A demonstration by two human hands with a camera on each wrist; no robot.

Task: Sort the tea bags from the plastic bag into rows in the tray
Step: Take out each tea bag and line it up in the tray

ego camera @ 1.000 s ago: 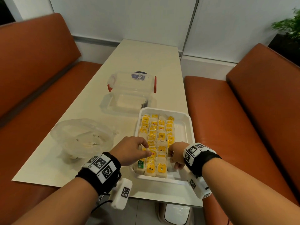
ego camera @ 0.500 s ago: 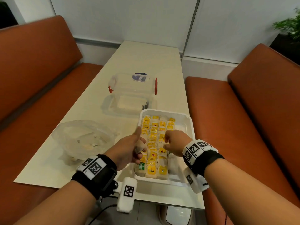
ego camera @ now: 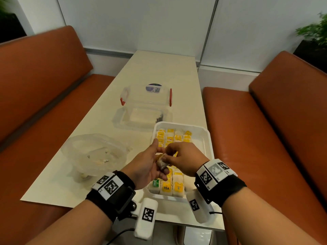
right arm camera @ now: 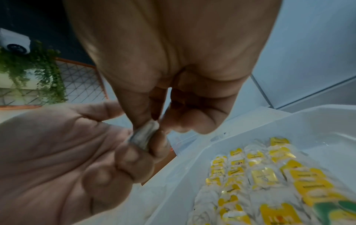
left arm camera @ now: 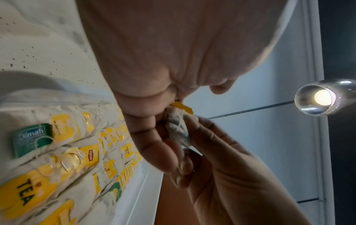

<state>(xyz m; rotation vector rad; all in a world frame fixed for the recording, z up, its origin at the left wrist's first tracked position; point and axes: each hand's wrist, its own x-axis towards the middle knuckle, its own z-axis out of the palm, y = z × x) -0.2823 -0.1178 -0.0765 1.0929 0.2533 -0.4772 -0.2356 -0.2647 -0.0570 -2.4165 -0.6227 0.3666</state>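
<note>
A white tray (ego camera: 206,138) near the table's front right holds several tea bags in rows, most with yellow tags, one with a green Dilmah tag (left arm camera: 31,136). Above the tray's near half, both hands meet on one tea bag (ego camera: 162,162). My left hand (ego camera: 150,165) curls its fingers around the tea bag (left arm camera: 178,130), whose yellow tag (left arm camera: 183,107) sticks out. My right hand (ego camera: 178,156) pinches the same tea bag (right arm camera: 145,134) from above. The crumpled clear plastic bag (ego camera: 95,152) lies left of the tray.
A clear storage box with red clips (ego camera: 146,96) and its lid (ego camera: 141,117) sit behind the tray on the cream table (ego camera: 159,68). Orange benches (ego camera: 265,138) flank the table on both sides. A plant (ego camera: 315,32) stands at the far right.
Both hands have risen off the rows in the tray. The left hand turned palm-up with a tea bag, and the right hand came over to pinch it.
</note>
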